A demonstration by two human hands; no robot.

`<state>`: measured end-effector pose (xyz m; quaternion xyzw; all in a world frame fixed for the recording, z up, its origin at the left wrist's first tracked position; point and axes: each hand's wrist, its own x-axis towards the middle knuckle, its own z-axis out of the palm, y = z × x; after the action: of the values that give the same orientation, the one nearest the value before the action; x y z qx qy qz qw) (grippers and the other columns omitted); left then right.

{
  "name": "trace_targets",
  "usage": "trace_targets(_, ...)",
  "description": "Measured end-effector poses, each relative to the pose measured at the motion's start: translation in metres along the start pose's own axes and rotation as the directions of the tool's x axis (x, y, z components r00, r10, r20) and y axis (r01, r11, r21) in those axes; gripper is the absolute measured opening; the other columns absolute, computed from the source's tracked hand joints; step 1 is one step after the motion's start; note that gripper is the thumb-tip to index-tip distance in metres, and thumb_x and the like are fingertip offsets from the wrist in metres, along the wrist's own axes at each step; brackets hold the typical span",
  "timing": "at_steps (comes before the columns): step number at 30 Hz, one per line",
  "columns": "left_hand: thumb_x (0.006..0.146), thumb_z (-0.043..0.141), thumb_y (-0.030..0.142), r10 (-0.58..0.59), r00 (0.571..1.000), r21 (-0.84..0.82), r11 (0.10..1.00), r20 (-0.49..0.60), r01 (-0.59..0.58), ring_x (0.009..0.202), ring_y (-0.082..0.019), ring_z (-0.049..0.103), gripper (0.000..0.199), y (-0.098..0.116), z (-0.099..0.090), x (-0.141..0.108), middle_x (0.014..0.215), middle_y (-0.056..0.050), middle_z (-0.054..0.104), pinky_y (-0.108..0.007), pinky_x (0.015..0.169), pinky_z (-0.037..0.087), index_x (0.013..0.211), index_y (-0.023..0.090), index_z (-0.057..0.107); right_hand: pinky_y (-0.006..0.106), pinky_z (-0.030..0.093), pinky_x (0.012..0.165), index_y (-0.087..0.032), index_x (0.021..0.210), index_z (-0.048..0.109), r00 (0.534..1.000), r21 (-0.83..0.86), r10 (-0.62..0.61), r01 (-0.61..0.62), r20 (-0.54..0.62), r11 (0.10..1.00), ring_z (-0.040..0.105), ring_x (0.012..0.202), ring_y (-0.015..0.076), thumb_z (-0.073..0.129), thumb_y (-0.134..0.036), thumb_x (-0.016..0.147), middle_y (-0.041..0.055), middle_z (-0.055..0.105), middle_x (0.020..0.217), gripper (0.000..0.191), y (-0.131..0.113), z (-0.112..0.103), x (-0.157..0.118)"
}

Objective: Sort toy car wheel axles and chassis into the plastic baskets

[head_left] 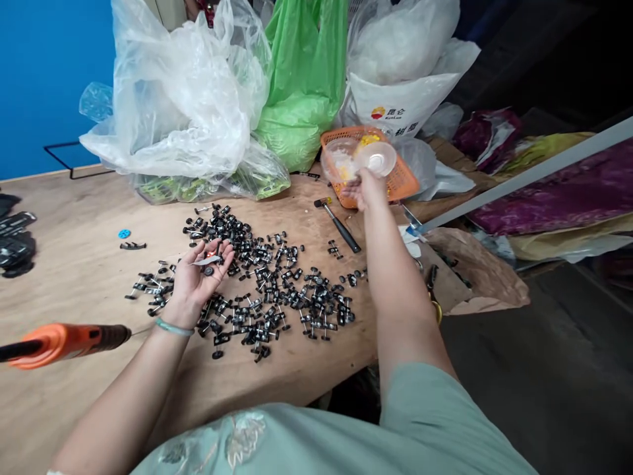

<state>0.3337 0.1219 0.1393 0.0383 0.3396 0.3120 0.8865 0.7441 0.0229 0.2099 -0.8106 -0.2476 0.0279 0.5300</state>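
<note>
My left hand [198,277] is palm up over the table with its fingers curled around a few small parts. Among these are a small red and white piece [206,259] and a little black wheel [209,271]. Black wheel-and-axle assemblies [270,284] lie in a loose heap beneath and beside it. My right hand [364,190] reaches to an orange plastic basket [405,181], its fingers closed at the rim of a clear plastic bowl [378,158]. A second clear bowl [340,157] with small pale pieces sits beside it.
A black-handled hammer [341,227] lies right of the heap. An orange electric screwdriver [64,344] hangs in from the left. Big bags, one green [306,86] and one clear [182,99], stand along the back. A grey metal bar [524,178] slants across the right.
</note>
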Motion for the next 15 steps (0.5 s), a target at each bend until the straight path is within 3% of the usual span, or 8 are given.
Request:
trace_targets(2, 0.103, 0.049, 0.022, -0.010, 1.000, 0.008, 1.000, 0.006, 0.010, 0.089, -0.024, 0.080, 0.027, 0.000, 0.000, 0.002, 0.097, -0.016, 0.078, -0.036, 0.076, 0.070, 0.113, 0.010, 0.070, 0.031, 0.059, 0.060, -0.019, 0.071, 0.050, 0.986, 0.035, 0.115, -0.120, 0.119, 0.992, 0.060, 0.048, 0.0128, 0.044, -0.012, 0.100, 0.0022, 0.057, 0.058, 0.031, 0.005, 0.024, -0.035)
trace_targets(5, 0.103, 0.049, 0.023, -0.031, 0.999, 0.037, 0.999, 0.017, 0.031, 0.090, -0.024, 0.079, 0.025, -0.002, 0.003, 0.005, 0.097, -0.017, 0.077, -0.036, 0.076, 0.069, 0.111, 0.009, 0.068, 0.024, 0.057, 0.053, -0.019, 0.069, 0.051, 0.883, 0.116, 0.336, -0.391, 0.327, 0.913, 0.060, 0.046, 0.0120, 0.052, -0.014, 0.097, 0.0000, 0.059, 0.056, 0.028, 0.016, 0.050, -0.083)
trace_targets(7, 0.103, 0.049, 0.023, -0.032, 0.999, 0.057, 0.998, 0.030, 0.030, 0.089, -0.023, 0.078, 0.024, -0.006, 0.012, 0.009, 0.096, -0.016, 0.076, -0.035, 0.076, 0.068, 0.109, 0.009, 0.068, 0.021, 0.055, 0.050, -0.019, 0.072, 0.052, 0.825, 0.136, 0.406, -0.489, 0.393, 0.862, 0.060, 0.045, 0.0115, 0.054, -0.013, 0.096, -0.0013, 0.060, 0.055, 0.024, 0.022, 0.058, -0.104)
trace_targets(11, 0.104, 0.048, 0.026, -0.030, 0.992, 0.106, 0.994, 0.119, 0.017, 0.090, -0.022, 0.076, 0.025, -0.025, 0.054, 0.030, 0.090, -0.014, 0.073, -0.034, 0.083, 0.065, 0.101, 0.011, 0.068, 0.020, 0.054, 0.046, -0.019, 0.078, 0.054, 0.819, 0.118, 0.413, -0.492, 0.398, 0.862, 0.059, 0.043, 0.0115, 0.052, -0.012, 0.096, -0.0013, 0.062, 0.054, 0.020, 0.027, 0.066, -0.116)
trace_targets(15, 0.107, 0.045, 0.040, -0.024, 0.977, 0.278, 0.960, 0.211, -0.036, 0.102, -0.025, 0.072, 0.036, -0.056, 0.110, 0.076, 0.100, -0.016, 0.073, -0.039, 0.098, 0.059, 0.097, 0.013, 0.067, 0.019, 0.054, 0.046, -0.019, 0.081, 0.055, 0.817, 0.127, 0.412, -0.495, 0.403, 0.859, 0.060, 0.043, 0.0114, 0.056, -0.015, 0.097, -0.0028, 0.060, 0.051, 0.016, 0.025, 0.073, -0.117)
